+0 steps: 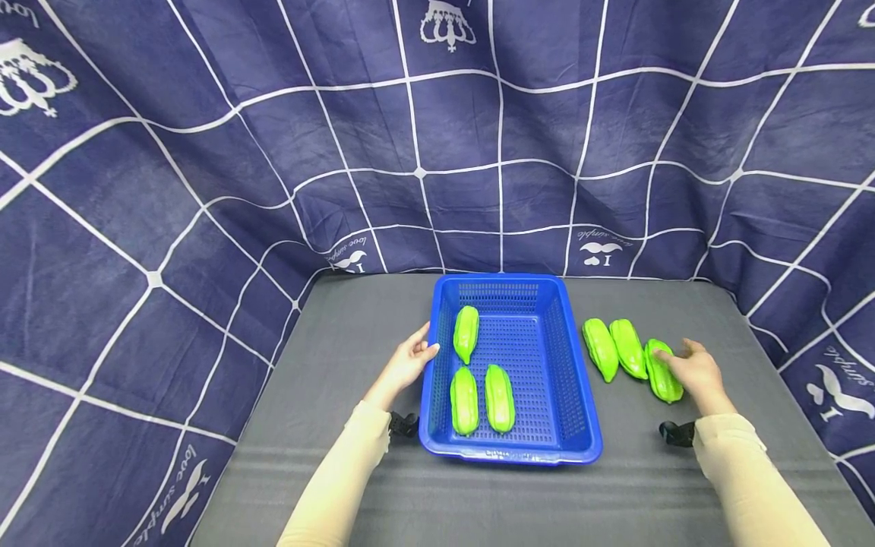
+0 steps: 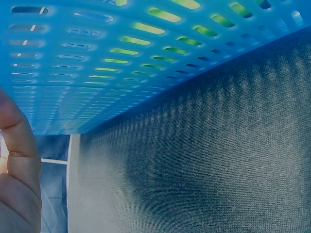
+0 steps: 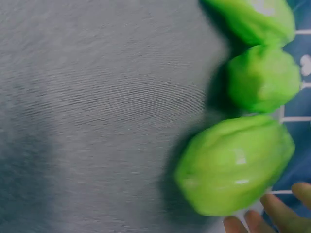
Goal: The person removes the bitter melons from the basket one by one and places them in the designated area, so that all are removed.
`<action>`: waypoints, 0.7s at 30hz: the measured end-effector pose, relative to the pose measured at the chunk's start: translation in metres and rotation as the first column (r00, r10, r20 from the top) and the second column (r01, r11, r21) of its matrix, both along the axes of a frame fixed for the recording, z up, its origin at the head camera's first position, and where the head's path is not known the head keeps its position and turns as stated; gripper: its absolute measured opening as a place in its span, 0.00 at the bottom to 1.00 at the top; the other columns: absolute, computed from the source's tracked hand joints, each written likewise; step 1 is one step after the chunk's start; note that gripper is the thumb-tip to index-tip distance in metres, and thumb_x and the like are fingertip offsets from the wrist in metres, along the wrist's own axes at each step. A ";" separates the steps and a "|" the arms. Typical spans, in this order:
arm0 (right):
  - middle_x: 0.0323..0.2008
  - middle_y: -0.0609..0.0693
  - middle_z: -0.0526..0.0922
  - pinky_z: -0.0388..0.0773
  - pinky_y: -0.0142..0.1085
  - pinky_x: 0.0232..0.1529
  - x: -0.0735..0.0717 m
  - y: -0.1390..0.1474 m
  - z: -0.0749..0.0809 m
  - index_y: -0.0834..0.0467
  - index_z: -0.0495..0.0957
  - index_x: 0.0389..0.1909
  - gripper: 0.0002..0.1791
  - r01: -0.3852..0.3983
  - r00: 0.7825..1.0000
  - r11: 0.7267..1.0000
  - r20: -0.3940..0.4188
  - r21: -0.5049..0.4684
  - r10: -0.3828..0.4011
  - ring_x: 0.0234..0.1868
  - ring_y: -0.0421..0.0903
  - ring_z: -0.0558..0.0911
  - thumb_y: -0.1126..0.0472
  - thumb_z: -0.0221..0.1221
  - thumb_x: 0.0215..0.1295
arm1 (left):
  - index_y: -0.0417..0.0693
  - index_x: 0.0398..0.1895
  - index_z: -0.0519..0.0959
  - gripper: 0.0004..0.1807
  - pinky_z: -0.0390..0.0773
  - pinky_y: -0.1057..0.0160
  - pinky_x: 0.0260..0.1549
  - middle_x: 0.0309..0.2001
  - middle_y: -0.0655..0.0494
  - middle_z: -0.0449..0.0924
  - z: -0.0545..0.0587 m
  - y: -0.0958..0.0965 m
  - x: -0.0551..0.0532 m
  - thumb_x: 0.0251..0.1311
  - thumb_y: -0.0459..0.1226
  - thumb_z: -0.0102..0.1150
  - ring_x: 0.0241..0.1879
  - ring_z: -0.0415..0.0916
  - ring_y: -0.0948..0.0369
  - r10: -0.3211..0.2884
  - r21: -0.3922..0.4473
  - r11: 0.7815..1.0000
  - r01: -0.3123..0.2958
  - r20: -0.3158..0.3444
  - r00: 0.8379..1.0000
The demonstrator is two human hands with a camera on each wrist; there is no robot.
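Note:
At the left rim of a blue plastic basket (image 1: 581, 403) is my left hand (image 1: 405, 365), its thumb over the edge and its fingers along the outer side. The left wrist view shows a digit (image 2: 19, 155) close to the slotted wall (image 2: 53, 97). My right hand (image 1: 697, 374) is spread beside the rightmost long, ridged, glossy green vegetable (image 1: 661, 372). In the right wrist view the fingertips (image 3: 274, 206) are right at this vegetable (image 3: 233, 165), not curled round it. Two more like it (image 1: 600, 349) lie to its left.
Inside the basket, three similar green vegetables (image 1: 465, 403) lie in its left half. A grey tabletop (image 1: 519, 509) carries everything. Behind and at the sides hangs a blue curtain (image 1: 540, 129) with white grid lines. A black strap piece (image 1: 677, 434) is at the right wrist.

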State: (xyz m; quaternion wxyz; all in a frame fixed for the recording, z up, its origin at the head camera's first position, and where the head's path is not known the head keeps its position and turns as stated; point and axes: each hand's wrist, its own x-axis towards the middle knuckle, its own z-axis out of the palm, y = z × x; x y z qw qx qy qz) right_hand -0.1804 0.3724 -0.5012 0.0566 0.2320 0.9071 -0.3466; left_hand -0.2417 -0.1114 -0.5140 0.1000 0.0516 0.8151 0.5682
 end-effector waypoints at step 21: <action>0.66 0.67 0.70 0.60 0.58 0.67 -0.030 -0.115 0.092 0.65 0.67 0.66 0.32 -0.181 0.922 0.981 -0.359 -0.065 0.146 0.69 0.66 0.64 0.50 0.59 0.68 | 0.40 0.75 0.59 0.32 0.73 0.68 0.32 0.37 0.42 0.82 0.000 0.001 0.000 0.69 0.33 0.54 0.28 0.75 0.66 -0.004 0.020 1.000 0.004 0.004 1.000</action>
